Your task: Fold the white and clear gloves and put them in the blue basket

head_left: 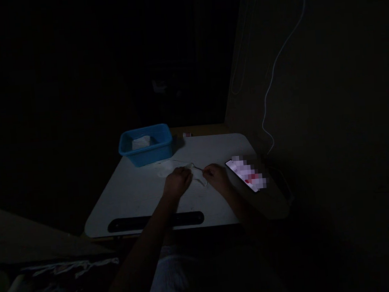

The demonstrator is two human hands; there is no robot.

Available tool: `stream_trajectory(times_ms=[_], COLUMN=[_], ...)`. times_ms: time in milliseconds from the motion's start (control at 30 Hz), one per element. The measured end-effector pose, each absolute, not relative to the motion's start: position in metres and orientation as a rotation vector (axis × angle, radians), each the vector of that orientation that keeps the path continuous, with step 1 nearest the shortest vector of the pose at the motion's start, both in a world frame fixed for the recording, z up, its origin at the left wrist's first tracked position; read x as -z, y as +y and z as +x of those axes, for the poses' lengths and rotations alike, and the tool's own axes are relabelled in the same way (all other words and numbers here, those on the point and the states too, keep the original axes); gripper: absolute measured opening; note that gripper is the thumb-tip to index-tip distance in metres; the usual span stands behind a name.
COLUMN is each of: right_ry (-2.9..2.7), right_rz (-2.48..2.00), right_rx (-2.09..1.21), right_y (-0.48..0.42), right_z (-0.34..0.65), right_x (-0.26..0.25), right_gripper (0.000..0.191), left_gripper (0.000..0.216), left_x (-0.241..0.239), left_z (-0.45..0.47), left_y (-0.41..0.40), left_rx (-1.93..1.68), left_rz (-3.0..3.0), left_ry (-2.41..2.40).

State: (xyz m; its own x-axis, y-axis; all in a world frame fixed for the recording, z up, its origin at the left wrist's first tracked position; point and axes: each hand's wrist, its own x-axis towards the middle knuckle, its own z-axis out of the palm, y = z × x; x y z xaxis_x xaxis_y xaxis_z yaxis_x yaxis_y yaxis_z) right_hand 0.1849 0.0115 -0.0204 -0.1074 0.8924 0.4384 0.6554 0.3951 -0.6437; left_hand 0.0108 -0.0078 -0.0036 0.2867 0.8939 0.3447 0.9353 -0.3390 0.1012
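Note:
In dim light, my left hand is closed over a thin white piece with a cord-like loop, low over the table's middle. Just to its right, my right hand pinches a narrow white strip that stretches across from the left hand. The fingers hide part of the white piece, and the darkness leaves its exact kind unclear. A pale patch beyond the left hand blends into the tabletop. Nearest on the right of my right hand lies a phone with its screen lit.
The white table has a dark slot along its front edge. At its back left stands a blue basket holding a white packet or stack. A small item sits behind the table. A white cable hangs at right.

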Motion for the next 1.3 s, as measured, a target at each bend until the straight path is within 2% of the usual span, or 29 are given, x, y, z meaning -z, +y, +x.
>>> stream_trajectory(times_ms=[167,533,633,833,1033,1300], right_ry=[-1.884,-1.824,-1.901,-2.205,-2.238,-1.992], right_rz=[-1.350,-1.640,-1.487,-1.153,-1.357,-1.618], right_rx=[-0.240,-0.175,-0.110,-0.004,0.026,-0.056], right_y=[0.013,0.003,0.002,-0.003,-0.003,0.000], right_z=[0.182,0.186,0.185,0.180,0.178,0.180], right_x=[0.020,0.014,0.012,0.009,0.008,0.011], right_gripper=[0.015,0.022,0.014,0.027,0.029,0.027], left_gripper=[0.027,0.028,0.027,0.027,0.028,0.031], left_x=[0.007,0.011,0.011,0.011,0.011,0.012], left_z=[0.008,0.007,0.006,0.006,0.006,0.005], left_y=[-0.005,-0.001,-0.001,-0.001,-0.001,-0.001], left_rx=[0.574,0.634,0.609,0.602,0.603,0.634], left_rz=[-2.450,-2.382,-2.397,-2.412,-2.395,-2.348], left_ry=[-1.612,-1.484,-1.483,-1.471,-1.480,-1.529])
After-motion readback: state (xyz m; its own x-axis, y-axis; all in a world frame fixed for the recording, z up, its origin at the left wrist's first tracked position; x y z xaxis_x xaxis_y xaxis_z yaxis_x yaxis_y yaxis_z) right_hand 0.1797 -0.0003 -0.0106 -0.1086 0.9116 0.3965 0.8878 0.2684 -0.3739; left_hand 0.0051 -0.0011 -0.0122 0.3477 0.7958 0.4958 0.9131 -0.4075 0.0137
